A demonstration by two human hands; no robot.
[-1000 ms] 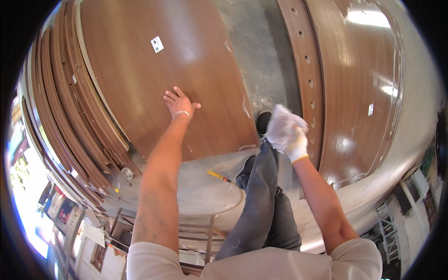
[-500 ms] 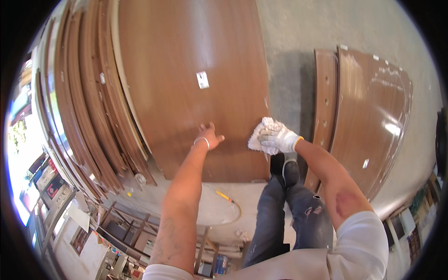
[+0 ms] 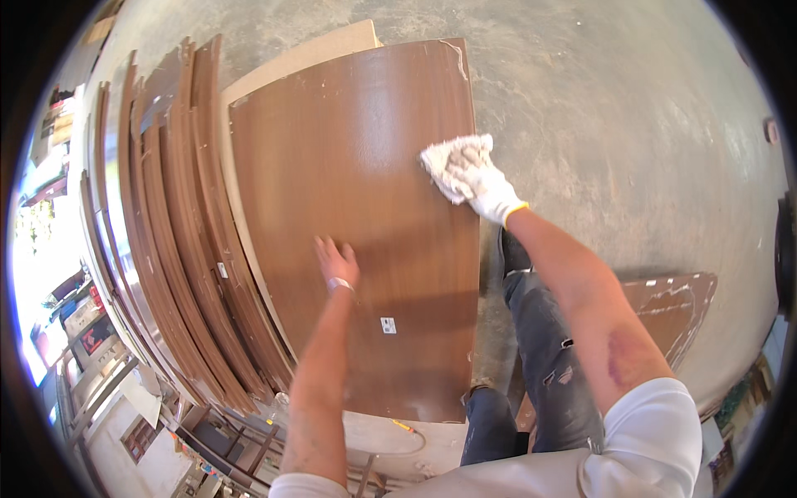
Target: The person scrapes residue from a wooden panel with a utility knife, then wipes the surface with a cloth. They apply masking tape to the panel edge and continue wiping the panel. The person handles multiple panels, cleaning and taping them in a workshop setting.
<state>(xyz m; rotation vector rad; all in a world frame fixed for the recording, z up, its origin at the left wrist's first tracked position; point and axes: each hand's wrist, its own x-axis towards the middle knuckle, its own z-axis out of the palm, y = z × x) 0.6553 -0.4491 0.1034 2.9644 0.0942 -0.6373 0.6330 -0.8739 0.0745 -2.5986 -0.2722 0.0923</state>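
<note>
Partly hidden
My gloved right hand (image 3: 486,187) covers some of the white cloth (image 3: 437,163); the lower edge cuts off my shirt (image 3: 506,476); print on the label (image 3: 388,325) is too small.

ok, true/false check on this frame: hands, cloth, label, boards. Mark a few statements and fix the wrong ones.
1. The gloved right hand holds a white cloth at the brown wood-grain panel's right edge. True.
2. The left hand is gloved too. False: it is bare.
3. A small white label is on the panel, right of the left forearm. True.
4. The row of upright boards stands right of the panel. False: it stands left.
</note>
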